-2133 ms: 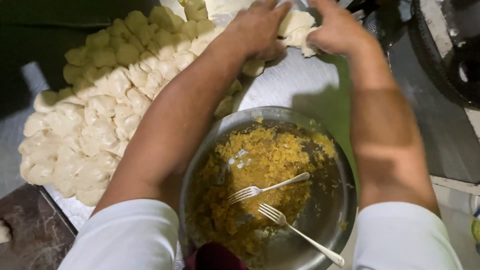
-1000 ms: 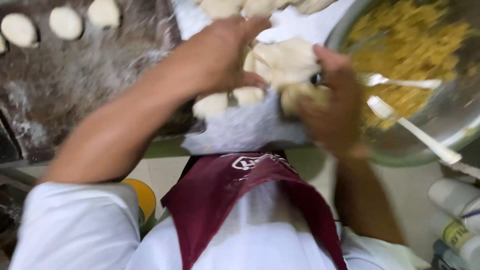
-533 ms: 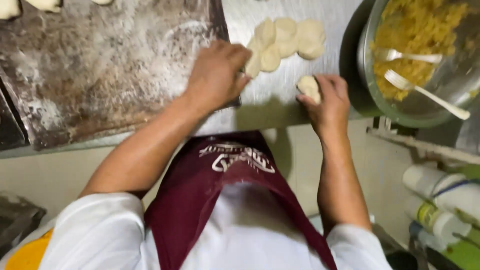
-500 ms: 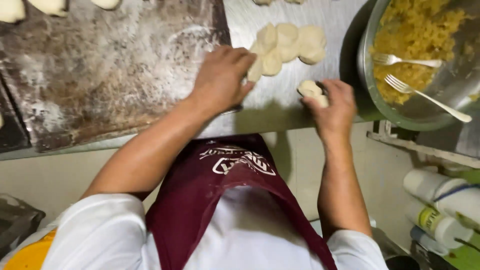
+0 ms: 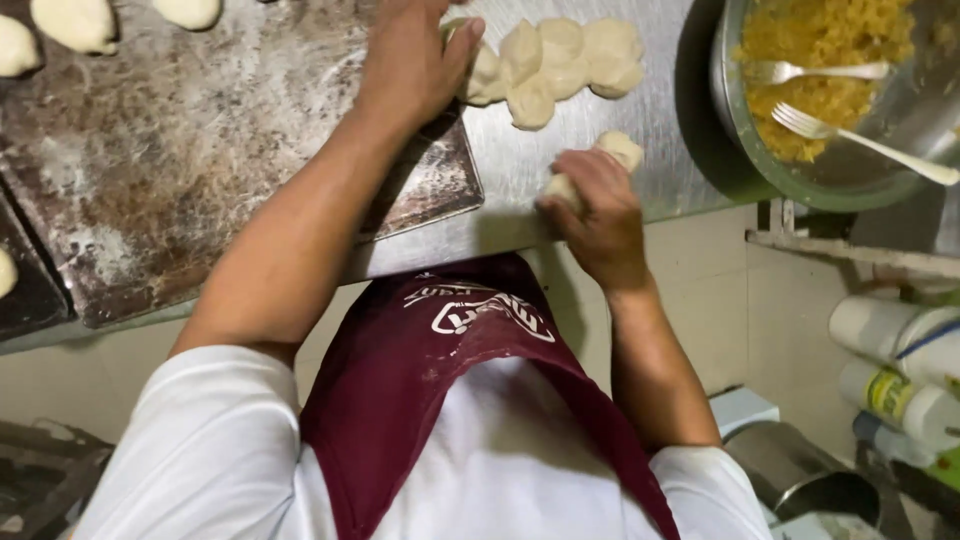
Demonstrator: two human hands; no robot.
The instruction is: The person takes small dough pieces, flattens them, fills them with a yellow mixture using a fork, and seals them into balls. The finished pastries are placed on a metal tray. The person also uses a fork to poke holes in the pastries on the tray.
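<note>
Our right hand (image 5: 598,212) curls around 1 dough piece (image 5: 615,152) on the steel counter (image 5: 640,120), just left of the metal bowl (image 5: 850,170). Our left hand (image 5: 415,60) rests flat, fingers together, touching the dough cluster (image 5: 555,65) farther left of the bowl; the bowl holds yellow filling (image 5: 820,45) and 2 forks (image 5: 830,72).

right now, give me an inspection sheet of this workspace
surface: steel table, floured dark board on its left part
job's things: cluster of dough pieces; one dough piece under the right hand
clutter: metal bowl of yellow filling with two forks; dough rounds at the board's far edge
hands: left hand touching the cluster; right hand closed on the dough piece
cables: nothing seen
surroundings: rolls lower right, tiled wall below
</note>
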